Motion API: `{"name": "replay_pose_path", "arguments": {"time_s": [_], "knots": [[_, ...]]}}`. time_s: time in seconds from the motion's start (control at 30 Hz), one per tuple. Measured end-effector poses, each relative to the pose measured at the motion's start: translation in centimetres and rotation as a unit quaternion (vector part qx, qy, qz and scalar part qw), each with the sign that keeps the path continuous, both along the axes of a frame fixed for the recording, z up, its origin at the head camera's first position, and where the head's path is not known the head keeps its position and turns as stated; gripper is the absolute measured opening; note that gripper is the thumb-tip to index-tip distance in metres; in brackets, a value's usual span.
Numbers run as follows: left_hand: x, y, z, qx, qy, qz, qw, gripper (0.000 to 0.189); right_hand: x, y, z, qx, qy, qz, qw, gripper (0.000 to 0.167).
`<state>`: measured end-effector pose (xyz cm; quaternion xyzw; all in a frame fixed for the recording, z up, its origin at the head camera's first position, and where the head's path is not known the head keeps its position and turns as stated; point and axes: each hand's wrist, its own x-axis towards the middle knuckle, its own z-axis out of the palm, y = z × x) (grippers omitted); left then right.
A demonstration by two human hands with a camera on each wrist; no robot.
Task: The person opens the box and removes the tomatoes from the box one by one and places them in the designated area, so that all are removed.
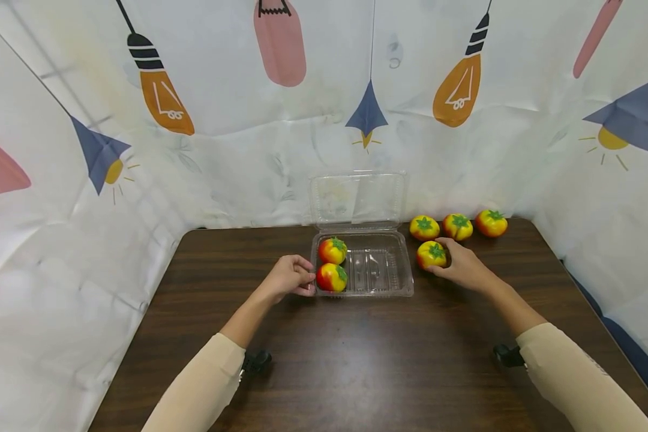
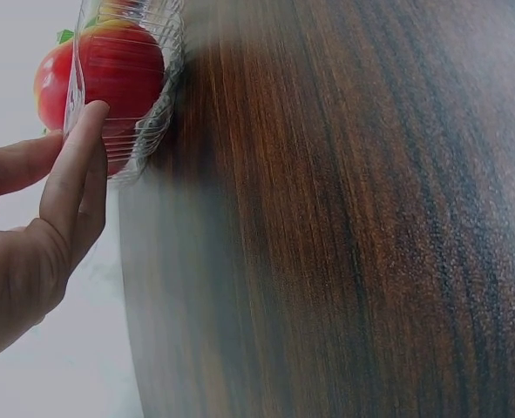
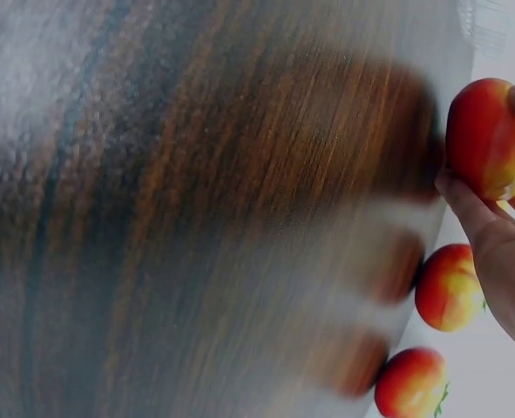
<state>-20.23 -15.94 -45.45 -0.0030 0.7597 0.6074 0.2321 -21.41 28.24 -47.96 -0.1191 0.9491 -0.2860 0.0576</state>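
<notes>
A clear plastic clamshell container (image 1: 375,294) lies on the table with its lid (image 1: 359,198) raised at the back. Two red-and-yellow tomatoes (image 1: 332,277) sit one behind the other along its left side. My left hand (image 1: 290,277) pinches the container's left rim between thumb and fingers, as the left wrist view shows near a tomato (image 2: 122,74). To the right of the container, my right hand (image 1: 462,264) holds another tomato (image 1: 429,255), its thumb and fingers around the fruit. In the right wrist view this tomato (image 3: 479,139) is close to the tabletop.
Three more tomatoes (image 1: 458,227) stand in a row at the table's back right edge, just behind my right hand. A patterned white cloth (image 1: 237,162) hangs behind and beside the dark wooden table (image 1: 335,360).
</notes>
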Motion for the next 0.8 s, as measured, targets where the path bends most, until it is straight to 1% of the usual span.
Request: {"name": "replay_pose_path", "arguments": {"time_s": [0.33, 0.8], "knots": [[0.05, 0.04, -0.08, 0.001, -0.002, -0.002, 1.0, 0.028, -0.22, -0.09, -0.44, 0.002, -0.003, -0.003, 1.0, 0.083], [0.07, 0.19, 0.01, 0.002, -0.002, 0.007, 1.0, 0.026, -0.29, 0.05, -0.65, -0.001, -0.009, -0.002, 1.0, 0.088]]}}
